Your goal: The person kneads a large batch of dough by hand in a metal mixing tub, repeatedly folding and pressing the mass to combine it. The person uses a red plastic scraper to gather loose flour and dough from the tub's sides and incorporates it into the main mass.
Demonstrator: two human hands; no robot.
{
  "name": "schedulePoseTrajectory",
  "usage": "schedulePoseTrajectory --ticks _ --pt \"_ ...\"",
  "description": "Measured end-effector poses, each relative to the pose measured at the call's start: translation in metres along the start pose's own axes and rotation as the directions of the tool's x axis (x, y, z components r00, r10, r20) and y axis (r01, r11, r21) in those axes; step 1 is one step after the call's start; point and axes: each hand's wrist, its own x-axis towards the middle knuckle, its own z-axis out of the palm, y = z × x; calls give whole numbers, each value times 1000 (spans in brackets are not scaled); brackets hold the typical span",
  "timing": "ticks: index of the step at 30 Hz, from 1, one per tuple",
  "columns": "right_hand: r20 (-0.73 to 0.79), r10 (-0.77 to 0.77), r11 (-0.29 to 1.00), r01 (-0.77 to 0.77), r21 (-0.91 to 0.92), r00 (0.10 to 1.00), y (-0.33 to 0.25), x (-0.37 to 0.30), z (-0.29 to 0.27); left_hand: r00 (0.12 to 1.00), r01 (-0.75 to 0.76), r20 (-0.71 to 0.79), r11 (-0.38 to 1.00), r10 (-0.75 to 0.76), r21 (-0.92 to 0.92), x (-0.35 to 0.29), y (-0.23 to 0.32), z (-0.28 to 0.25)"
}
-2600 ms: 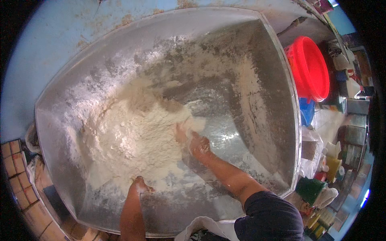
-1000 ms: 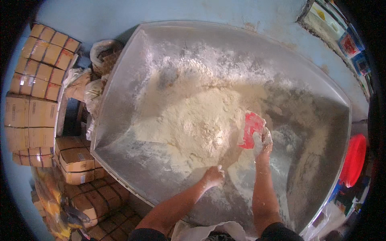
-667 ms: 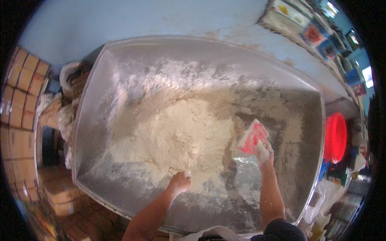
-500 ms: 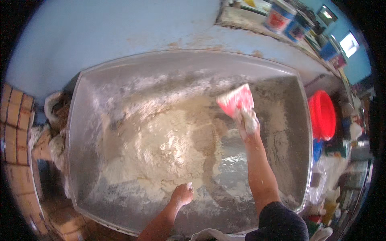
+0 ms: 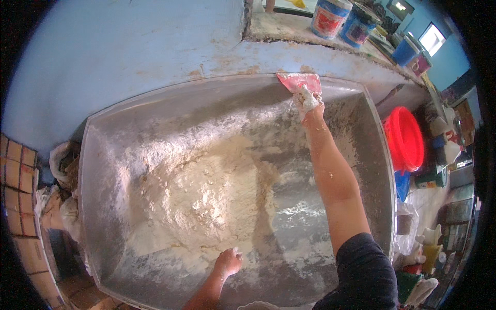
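My right hand (image 5: 308,99), smeared with pale paste, grips a pink scraper (image 5: 300,81) at the far rim of a large metal trough (image 5: 101,222). The scraper's wide edge points away from me and has whitish residue on it. A wet, cream-coloured mound of paste (image 5: 188,194) lies in the trough's left and middle part. Near the mound's front edge, my left hand (image 5: 229,262) is closed, with white paste on its fingers. Whether anything sits inside that fist is hidden.
A blue wall (image 5: 155,41) rises behind the trough. On the ledge (image 5: 289,26) at upper right stand several paint-type buckets (image 5: 329,18). A red tub (image 5: 404,139) is beside the trough's right side. Stacked brown boxes (image 5: 20,201) and sacks (image 5: 64,163) are at left.
My right hand has carried the scraper away from me, from above the trough's right part to its far rim. The view has shifted a little; my left hand stays closed near the front.
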Motion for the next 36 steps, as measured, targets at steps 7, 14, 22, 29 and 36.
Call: schedulePoseTrajectory --ticks 7,14,22,29,36 --pt "156 61 996 -70 54 986 8 -17 -44 995 -92 69 919 71 383 31 -19 53" --pt "369 582 210 304 -929 725 78 -37 -187 793 116 196 -173 -577 -978 56 -69 88" --pt "127 953 87 152 -984 276 256 -107 -207 951 -29 125 -480 -285 -877 132 20 58" --pt "425 815 429 82 -899 393 220 -210 -259 997 -37 -66 -499 42 -866 156 35 55" --pt "548 666 377 406 -832 506 98 -233 -215 975 -196 -216 -264 46 -944 139 29 50"
